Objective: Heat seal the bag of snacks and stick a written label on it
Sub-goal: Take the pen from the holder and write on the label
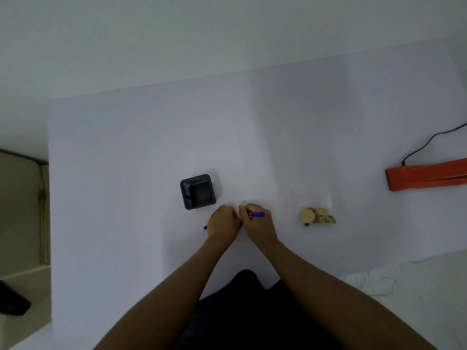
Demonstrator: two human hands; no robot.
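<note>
Matt white table (278, 137), black mesh holder (198, 192), clear glossy plastic bag (317, 208).

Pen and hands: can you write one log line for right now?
left hand: holds blue cap | right hand: holds pen | bag: on table, untouched | sealer: far right

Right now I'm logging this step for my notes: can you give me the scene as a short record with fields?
left hand: curled round a blue piece, likely the pen cap
right hand: grips the blue pen
hands: close together, in front of the black holder
snack bag: clear, lying flat to the right, untouched
heat sealer: orange, far right edge, cord attached
label: cannot tell
</note>
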